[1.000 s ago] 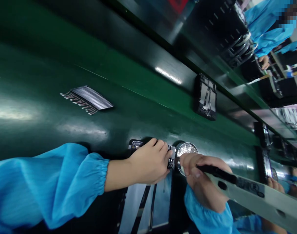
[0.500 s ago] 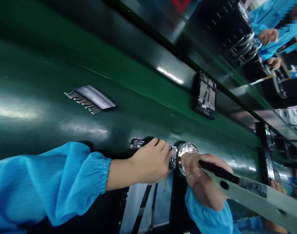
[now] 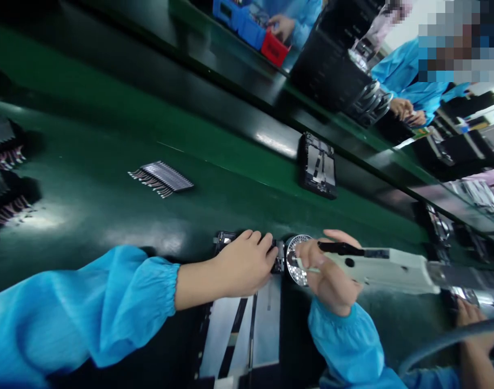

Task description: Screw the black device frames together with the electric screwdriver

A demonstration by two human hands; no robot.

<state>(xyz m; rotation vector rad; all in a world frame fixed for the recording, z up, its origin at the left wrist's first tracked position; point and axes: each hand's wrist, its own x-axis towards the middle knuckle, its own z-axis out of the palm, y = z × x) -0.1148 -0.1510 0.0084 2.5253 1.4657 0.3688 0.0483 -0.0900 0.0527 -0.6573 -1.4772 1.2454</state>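
Note:
My left hand [image 3: 247, 262] lies across the upper end of an opened tablet [image 3: 267, 324], fingers bent together over its edge. Silvery panels and dark ribbon strips show below my wrist; the part under the palm is hidden. My right hand [image 3: 332, 273] is closed around a pale electric screwdriver [image 3: 385, 267] with a black lever, tilted so its body runs off to the right. Its tip end is over a round metal screw dish [image 3: 298, 259] with many holes, right beside the tablet. The fingers hide part of the dish, and the bit is hard to make out.
Thin wired parts [image 3: 168, 177] lie in a row on the green bench [image 3: 109, 227]. Stacks of similar parts [image 3: 4, 189] are at far left. Another opened tablet stack [image 3: 319, 166] sits behind. A cable [image 3: 445, 340] curves at lower right. Co-workers' hands [image 3: 409, 111] are across the bench.
The view has shifted, bringing the left stacks and blue bins in. My right hand has swung the screwdriver to a flatter angle, its front end now over the dish. My left hand stays on the tablet.

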